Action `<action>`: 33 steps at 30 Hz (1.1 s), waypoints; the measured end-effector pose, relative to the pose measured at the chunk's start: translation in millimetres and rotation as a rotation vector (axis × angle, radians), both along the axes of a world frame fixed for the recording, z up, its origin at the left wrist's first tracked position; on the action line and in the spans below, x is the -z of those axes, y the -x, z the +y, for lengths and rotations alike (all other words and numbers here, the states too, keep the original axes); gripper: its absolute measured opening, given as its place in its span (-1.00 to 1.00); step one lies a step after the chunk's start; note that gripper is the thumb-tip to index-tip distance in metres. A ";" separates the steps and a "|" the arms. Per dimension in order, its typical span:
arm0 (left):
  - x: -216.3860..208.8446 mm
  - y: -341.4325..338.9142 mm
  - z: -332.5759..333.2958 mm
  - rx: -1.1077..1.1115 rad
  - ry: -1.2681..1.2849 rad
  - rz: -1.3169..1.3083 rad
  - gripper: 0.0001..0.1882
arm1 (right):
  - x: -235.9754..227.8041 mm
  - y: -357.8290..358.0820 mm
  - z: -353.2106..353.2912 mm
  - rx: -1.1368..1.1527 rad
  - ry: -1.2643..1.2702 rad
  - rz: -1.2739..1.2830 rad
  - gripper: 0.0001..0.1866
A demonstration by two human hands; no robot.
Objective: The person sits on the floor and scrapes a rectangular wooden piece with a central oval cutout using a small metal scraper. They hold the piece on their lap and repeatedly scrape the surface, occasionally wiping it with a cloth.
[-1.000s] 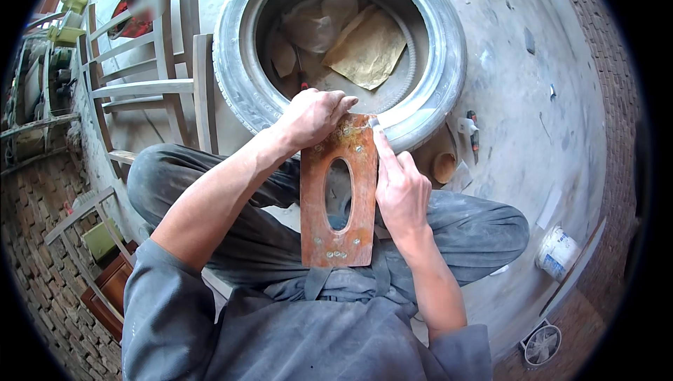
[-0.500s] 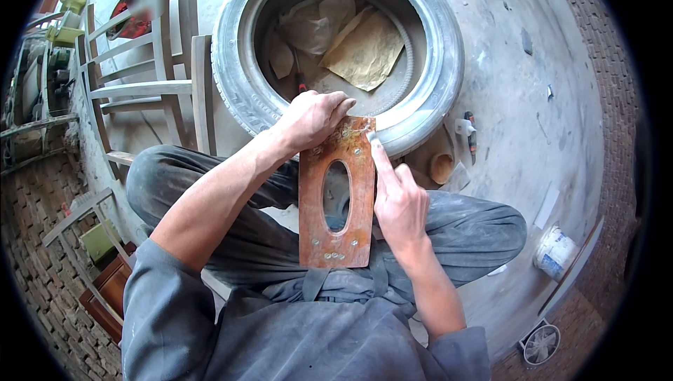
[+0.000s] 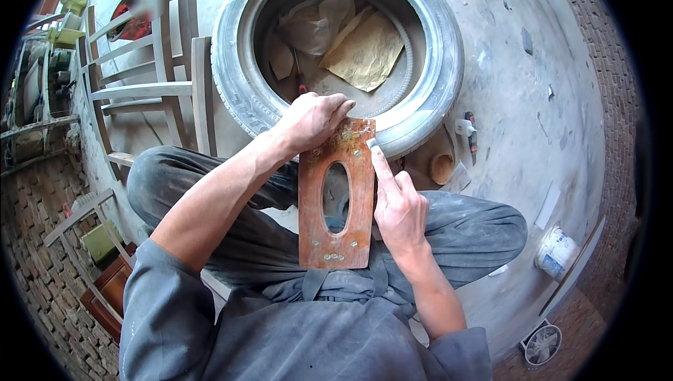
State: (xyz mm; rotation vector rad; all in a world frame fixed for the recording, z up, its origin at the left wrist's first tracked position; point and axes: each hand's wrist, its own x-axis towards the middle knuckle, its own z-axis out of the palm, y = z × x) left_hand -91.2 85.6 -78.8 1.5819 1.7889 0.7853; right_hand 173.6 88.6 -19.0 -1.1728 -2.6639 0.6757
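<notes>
A reddish-brown wooden board (image 3: 359, 192) with an oval hole and several round metal screw heads stands between my knees, its far end against the tyre's near rim. My left hand (image 3: 315, 120) is closed over its upper left corner and grips it. On the right edge, my right hand (image 3: 402, 211) is closed with the index finger stretched forward. Beneath that fingertip shows the pale, flat tip of a small tool (image 3: 372, 143) touching the board near its upper right corner. My fingers hide the rest of the tool.
A big dusty tyre (image 3: 442, 65) lies ahead, with yellowish sandpaper sheets (image 3: 366, 51) and a red-handled screwdriver (image 3: 301, 81) inside. Grey wooden chair frames (image 3: 144, 90) stand left. To the right are a red-and-black tool (image 3: 471, 135), a white bucket (image 3: 556, 252) and a fan (image 3: 542, 344).
My right index finger and the tool's tip have slid slightly toward me along the board's right edge. My left hand keeps its place.
</notes>
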 end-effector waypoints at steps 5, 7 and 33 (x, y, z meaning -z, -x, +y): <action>-3.6 -1.6 -1.1 -0.014 0.023 -0.035 -0.75 | 1.0 4.9 3.7 0.003 -0.017 0.012 -0.34; -4.2 -3.1 -4.0 -0.017 0.019 -0.027 -0.76 | 0.0 3.1 1.5 0.002 -0.014 0.024 -0.35; -0.3 -5.7 -2.5 0.000 -0.025 0.038 -0.76 | -9.4 4.4 -2.5 0.092 0.042 -0.067 -0.33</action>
